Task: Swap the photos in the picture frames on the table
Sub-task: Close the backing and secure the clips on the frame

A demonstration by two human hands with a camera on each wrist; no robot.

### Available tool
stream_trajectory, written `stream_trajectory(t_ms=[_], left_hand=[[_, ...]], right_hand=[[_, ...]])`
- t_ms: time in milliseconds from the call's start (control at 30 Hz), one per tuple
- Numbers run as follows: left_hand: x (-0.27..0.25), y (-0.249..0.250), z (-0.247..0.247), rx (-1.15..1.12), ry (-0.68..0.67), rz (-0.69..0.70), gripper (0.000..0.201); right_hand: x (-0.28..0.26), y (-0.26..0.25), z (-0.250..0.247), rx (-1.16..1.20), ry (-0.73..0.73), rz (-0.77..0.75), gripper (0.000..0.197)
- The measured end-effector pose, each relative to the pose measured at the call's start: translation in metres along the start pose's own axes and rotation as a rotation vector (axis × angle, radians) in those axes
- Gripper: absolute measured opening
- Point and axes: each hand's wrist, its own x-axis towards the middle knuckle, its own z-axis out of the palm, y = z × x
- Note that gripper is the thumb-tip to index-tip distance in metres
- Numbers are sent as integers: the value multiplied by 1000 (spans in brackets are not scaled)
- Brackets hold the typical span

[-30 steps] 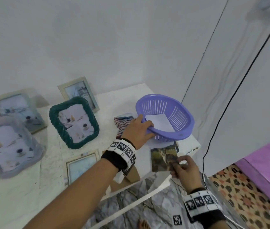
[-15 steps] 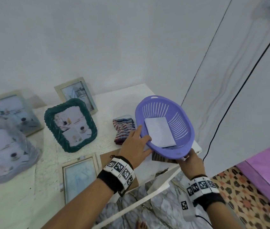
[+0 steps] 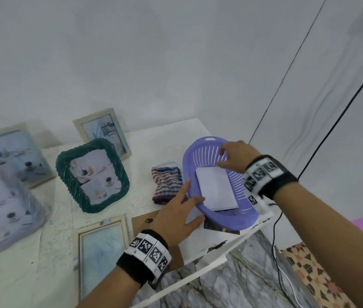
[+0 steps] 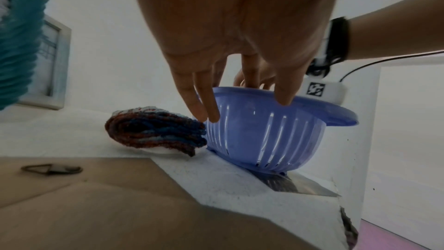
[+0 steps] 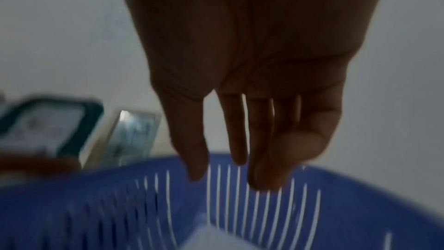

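A purple slotted basket sits at the table's right corner with a white photo stack face down inside. A dark photo pokes out from beneath it, also seen as the dark photo in the left wrist view. My left hand touches the basket's near-left rim with straight fingers. My right hand hovers over the basket's far inside, fingers hanging loose, holding nothing. A pale frame lies flat in front, beside a brown backing board.
A green woven frame, a beige frame, another pale frame and a translucent frame stand at the left and back. A striped cloth lies left of the basket. The table edge is close.
My right hand let go of the dark photo, which now lies under the basket, and rose over the basket. The left hand loosened its grip on the rim as the basket settled.
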Motion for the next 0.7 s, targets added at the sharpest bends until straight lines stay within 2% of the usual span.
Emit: stream_trajectory(t_ms=[67, 133, 200, 267, 433, 600, 700], left_hand=[[0, -1, 1, 26, 3, 0, 45], [0, -2, 1, 28, 10, 0, 44], [0, -4, 2, 15, 4, -1, 44], [0, -5, 3, 7, 0, 6, 45], [0, -3, 3, -6, 9, 7, 47], [-5, -3, -7, -78, 55, -20, 52], [-12, -3, -23, -242, 179, -60, 44]], right_hand=[[33, -14, 17, -128, -185, -38, 45], [52, -20, 40, -248, -280, -51, 56], [55, -20, 59, -356, -302, -66, 56], [57, -21, 67, -358, -300, -57, 56], [65, -22, 61, -392, -203, 14, 70], [43, -35, 20, -224, -69, -21, 33], [22, -43, -16, -55, 118, -78, 28]])
